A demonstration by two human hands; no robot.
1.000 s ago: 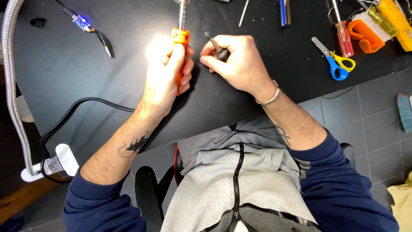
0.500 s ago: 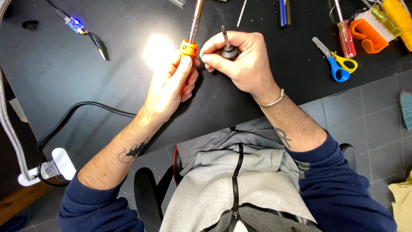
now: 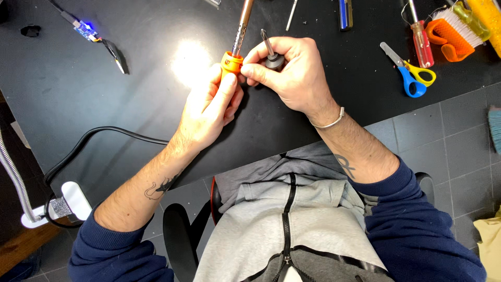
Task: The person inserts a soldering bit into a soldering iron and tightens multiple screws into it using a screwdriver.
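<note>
No packages, labels, signs or screens anywhere here, far as I can see. Closest thing is a small circuit board (image 3: 85, 29) at the top left of the black table (image 3: 62, 94), with a blue light glowing on it.

A pair of scissors with one blue and one yellow handle (image 3: 409, 73) lies near the right edge of the black surface (image 3: 104, 115). At the far right corner rest a red-handled screwdriver (image 3: 420, 37) and an orange-backed brush with pale bristles (image 3: 453, 32). A small circuit board with a lit blue light (image 3: 86, 30) sits toward the far left corner.
</note>
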